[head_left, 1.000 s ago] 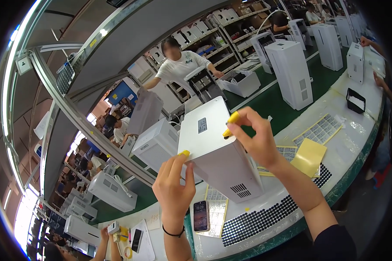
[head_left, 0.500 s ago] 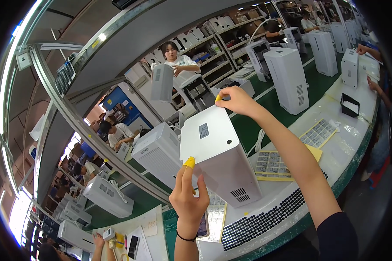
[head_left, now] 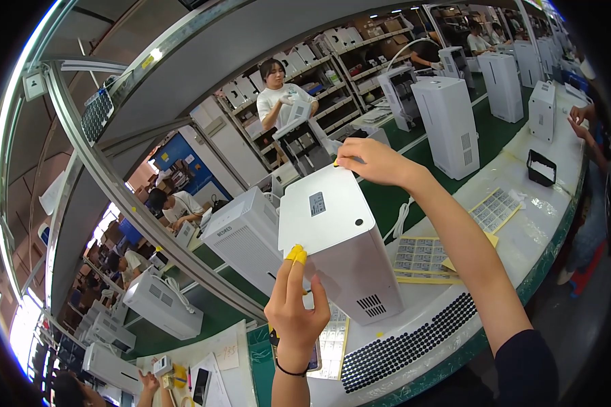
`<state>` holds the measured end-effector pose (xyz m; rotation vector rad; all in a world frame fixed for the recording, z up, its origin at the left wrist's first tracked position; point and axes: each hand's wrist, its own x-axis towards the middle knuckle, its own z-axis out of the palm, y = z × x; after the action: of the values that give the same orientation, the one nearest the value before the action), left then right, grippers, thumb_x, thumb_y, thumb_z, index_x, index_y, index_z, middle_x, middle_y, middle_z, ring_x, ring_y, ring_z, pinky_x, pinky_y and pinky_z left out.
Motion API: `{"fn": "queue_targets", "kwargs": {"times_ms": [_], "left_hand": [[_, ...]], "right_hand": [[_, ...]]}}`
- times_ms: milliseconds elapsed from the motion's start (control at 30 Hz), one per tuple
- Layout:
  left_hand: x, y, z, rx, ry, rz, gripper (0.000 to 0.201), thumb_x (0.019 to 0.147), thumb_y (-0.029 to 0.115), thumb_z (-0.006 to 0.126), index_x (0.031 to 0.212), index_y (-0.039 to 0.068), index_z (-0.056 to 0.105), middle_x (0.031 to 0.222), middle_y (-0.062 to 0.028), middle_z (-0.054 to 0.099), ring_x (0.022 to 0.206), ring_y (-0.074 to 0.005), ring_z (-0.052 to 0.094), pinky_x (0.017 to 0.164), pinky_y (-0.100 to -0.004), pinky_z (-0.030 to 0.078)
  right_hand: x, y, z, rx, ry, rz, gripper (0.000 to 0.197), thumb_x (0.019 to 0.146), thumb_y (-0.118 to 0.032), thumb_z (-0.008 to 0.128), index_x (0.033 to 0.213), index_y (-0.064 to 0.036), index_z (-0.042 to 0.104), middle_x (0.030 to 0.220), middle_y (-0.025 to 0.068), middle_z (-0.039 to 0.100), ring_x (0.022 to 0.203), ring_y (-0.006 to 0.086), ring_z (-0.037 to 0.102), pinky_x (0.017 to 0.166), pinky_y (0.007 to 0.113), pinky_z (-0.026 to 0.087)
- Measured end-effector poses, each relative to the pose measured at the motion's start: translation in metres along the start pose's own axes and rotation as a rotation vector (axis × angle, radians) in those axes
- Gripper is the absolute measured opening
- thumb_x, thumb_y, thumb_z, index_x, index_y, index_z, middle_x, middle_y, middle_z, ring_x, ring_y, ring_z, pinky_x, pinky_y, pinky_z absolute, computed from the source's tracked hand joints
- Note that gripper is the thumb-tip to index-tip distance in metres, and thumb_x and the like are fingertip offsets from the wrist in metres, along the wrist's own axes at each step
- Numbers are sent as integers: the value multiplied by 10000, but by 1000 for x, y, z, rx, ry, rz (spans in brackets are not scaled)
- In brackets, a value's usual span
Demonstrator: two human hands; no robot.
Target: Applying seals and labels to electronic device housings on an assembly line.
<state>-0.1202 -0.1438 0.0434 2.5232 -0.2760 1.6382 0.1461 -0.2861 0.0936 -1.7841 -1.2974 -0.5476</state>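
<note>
A tall white appliance housing [head_left: 326,217] stands before me, with a grey label [head_left: 317,203] and a black round dot [head_left: 359,222] on its top. My left hand [head_left: 295,305] rests its yellow-capped fingertips on the near left corner of that top. Its thumb is held apart, and I see nothing in it. At the far corner, my right hand [head_left: 373,161] bends over with its fingertips closed together against the edge. Whatever those fingers may hold is hidden.
A sheet of black dots [head_left: 411,342] lies along the bench's near edge. Label sheets [head_left: 424,256] and a black tray [head_left: 542,166] are to the right. More white housings [head_left: 448,125] stand on the green belt. Behind it, a person [head_left: 278,95] handles a grey-white part.
My right hand has tilted lower at the far corner, so its yellow fingertip shows less. My left fingers have shifted slightly on the near corner. The person behind has lowered the grey-white part.
</note>
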Motion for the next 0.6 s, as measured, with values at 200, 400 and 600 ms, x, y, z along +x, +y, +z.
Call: {"fn": "queue_targets", "kwargs": {"times_ms": [200,400,600], "left_hand": [[12,1,-5,32,-7,46,342,771,-42,631,1112,-22,599,1027,-159,643,687,-199,580,597,-248,463],[12,-14,-6,22,112,6,320,749,-24,648,1065,-51,605,951,-209,639,815,-289,588,742,-330,477],[45,-46,0,-379,387,-209,420,876,-106,525,1277,-23,433,1195,-121,513,1089,-197,553,943,-325,457]], "right_hand": [[14,18,12,122,-47,169,276,928,-258,573,1014,2,613,943,116,625,845,215,601,760,341,466],[29,18,28,699,-146,609,462,893,-212,595,1283,7,477,1024,97,627,815,124,611,689,255,493],[29,29,40,1142,-81,558,484,862,-51,555,1328,0,434,1124,137,595,884,148,635,748,264,549]]}}
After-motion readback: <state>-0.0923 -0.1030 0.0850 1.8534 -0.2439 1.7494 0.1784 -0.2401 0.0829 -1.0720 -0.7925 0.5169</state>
